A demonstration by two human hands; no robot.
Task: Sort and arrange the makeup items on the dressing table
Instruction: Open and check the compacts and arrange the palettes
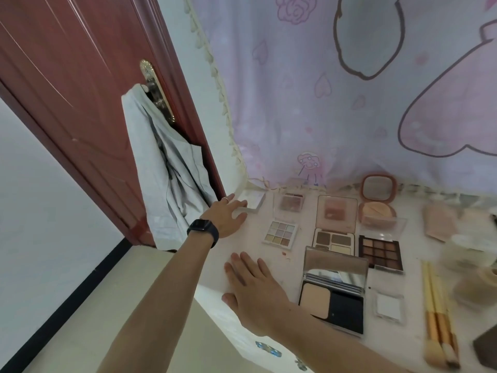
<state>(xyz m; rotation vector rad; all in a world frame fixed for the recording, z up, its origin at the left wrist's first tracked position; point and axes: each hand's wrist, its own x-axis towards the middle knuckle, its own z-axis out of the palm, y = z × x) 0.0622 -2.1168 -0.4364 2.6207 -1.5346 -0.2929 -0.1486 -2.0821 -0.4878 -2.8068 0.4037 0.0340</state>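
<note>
While resting right hand flat, fingers spread, on table, close open fingers of left hand round white case at their tips, seemingly touching; lift squarely, clear of palette beside thumb.

open palettes and compacts lie flat in rows.

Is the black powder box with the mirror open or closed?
Open. On the black powder box the lid stands up, showing mirror and beige powder.
</note>
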